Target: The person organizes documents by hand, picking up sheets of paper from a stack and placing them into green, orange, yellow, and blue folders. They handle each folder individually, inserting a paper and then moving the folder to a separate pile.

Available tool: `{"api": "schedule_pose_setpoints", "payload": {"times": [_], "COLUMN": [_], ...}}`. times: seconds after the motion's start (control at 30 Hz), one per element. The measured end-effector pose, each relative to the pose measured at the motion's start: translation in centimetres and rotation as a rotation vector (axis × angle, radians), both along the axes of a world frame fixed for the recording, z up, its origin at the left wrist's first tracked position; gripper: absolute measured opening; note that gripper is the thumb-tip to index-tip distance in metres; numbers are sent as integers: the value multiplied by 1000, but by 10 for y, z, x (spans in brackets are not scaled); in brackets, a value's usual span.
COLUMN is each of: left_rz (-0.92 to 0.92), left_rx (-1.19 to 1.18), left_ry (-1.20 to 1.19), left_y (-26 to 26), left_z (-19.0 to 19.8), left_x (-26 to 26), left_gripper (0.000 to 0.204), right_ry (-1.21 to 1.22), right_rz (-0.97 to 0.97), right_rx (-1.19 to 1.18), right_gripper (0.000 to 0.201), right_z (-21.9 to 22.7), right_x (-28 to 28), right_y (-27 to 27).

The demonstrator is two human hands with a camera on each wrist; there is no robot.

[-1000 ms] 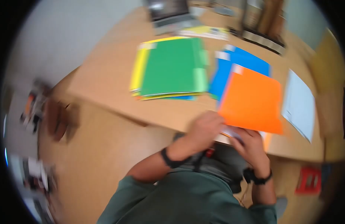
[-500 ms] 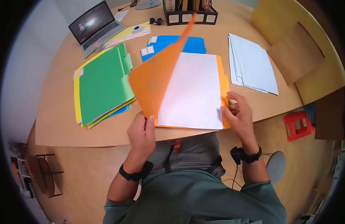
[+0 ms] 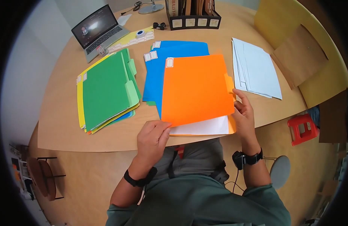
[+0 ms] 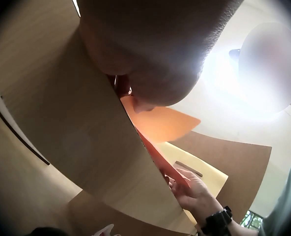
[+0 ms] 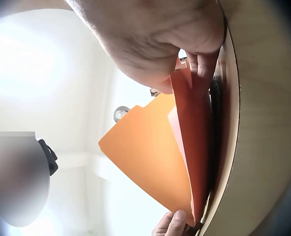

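An orange folder [image 3: 196, 88] with a label at its top left lies partly over blue folders [image 3: 153, 75], its front cover slightly raised at the near edge. White paper [image 3: 204, 127] shows beneath that cover. The left hand [image 3: 152, 138] pinches the folder's near left corner between thumb and fingers. At the right edge, below the tab, the right hand [image 3: 243, 116] grips the folder. In the right wrist view the orange cover [image 5: 145, 147] stands apart from the back, with the right hand [image 5: 160, 39] close above.
Green and yellow folders [image 3: 108, 90] are stacked at the left. White papers [image 3: 255, 69] lie at the right. Behind are a laptop [image 3: 97, 32], label sheets [image 3: 134, 40], a tape roll [image 3: 140, 34] and a black book rack [image 3: 194, 22]. A red stool [image 3: 303, 129] stands beyond the table.
The orange cover, swung up toward the left half a second ago, has come down over the white paper. The left hand has shifted slightly right with the corner; the right hand stays at the right edge.
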State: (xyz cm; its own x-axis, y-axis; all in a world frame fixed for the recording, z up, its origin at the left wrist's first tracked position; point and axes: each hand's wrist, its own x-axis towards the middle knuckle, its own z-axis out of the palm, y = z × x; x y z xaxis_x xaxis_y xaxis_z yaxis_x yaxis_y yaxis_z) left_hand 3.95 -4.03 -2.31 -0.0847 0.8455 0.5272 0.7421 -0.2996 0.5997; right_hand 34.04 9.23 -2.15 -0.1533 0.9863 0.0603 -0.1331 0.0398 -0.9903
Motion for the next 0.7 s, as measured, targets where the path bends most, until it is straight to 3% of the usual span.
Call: {"api": "schedule_pose_setpoints", "payload": {"times": [0.27, 0.5, 0.63, 0.7], "left_rz": [33, 165, 109, -28], "left_rx": [-16, -13, -30, 14], "left_ry": [-34, -192, -162, -126], "left_y": [-1, -4, -5, -4], "left_z": [2, -1, 1, 0], "left_x": [2, 1, 0, -3], "left_gripper": [13, 22, 22, 17], "right_ry": [-80, -178, -91, -18], "right_rz": [105, 113, 93, 104], "right_rx": [-16, -43, -71, -116], "right_gripper": [38, 31, 28, 29], "right_z": [8, 14, 14, 15], "right_x": [-2, -1, 2, 2], "right_y": [1, 0, 0, 3]}}
